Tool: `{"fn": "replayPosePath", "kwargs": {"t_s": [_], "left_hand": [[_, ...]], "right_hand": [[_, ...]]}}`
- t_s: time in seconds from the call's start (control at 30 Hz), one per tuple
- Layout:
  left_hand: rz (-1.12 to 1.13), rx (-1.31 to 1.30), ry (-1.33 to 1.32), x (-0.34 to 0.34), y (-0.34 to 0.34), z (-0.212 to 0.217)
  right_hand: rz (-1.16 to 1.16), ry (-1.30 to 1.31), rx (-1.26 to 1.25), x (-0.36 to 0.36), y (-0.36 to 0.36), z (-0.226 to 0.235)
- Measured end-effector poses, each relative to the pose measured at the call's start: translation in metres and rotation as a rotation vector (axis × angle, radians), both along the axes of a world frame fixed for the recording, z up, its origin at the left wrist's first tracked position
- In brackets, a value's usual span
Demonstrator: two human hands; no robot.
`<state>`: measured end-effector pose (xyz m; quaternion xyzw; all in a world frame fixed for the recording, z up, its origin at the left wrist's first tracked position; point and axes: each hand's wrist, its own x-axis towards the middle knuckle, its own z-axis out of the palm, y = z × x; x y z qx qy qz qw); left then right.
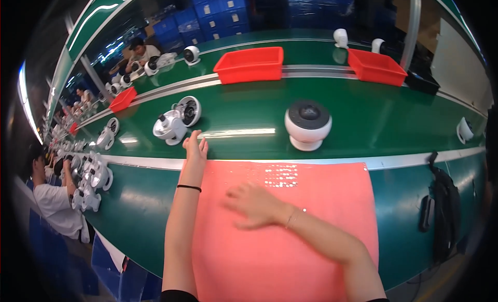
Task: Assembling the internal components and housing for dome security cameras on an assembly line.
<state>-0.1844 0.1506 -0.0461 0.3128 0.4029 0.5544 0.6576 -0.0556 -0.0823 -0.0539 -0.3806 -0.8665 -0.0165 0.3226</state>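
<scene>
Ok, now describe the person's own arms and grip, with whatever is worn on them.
The left grip and right grip are ungloved, the right one blurred. A thin black band circles the left wrist; a fine, thin bracelet circles the right. Both forearms are bare, with black sleeve edges showing at the left and right elbows' side of the picture's bottom.

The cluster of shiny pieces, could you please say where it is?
In the head view, the cluster lies slightly right of centre, on the pink mat near its far edge, just beyond the right hand.
</scene>
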Motion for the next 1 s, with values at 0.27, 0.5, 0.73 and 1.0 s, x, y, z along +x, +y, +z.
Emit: {"fn": "replayPosePath", "kwargs": {"t_s": [0.27, 0.5, 0.73, 1.0], "left_hand": [[0.141, 0.055, 0.009, -0.11, 0.087, -0.004], [-0.054, 0.102, -0.279, -0.089, 0.068, -0.01], [-0.062, 0.227, -0.105, -0.069, 0.029, 0.026], [-0.285, 0.127, 0.095, -0.063, -0.078, 0.089]], "right_hand": [[0.052, -0.108, -0.165, -0.023, -0.012, 0.01], [0.102, -0.062, -0.221, -0.018, -0.009, 0.006], [0.073, 0.028, -0.184, -0.02, -0.006, -0.003], [-0.55, 0.04, 0.267, 0.002, -0.009, 0.038]]}}
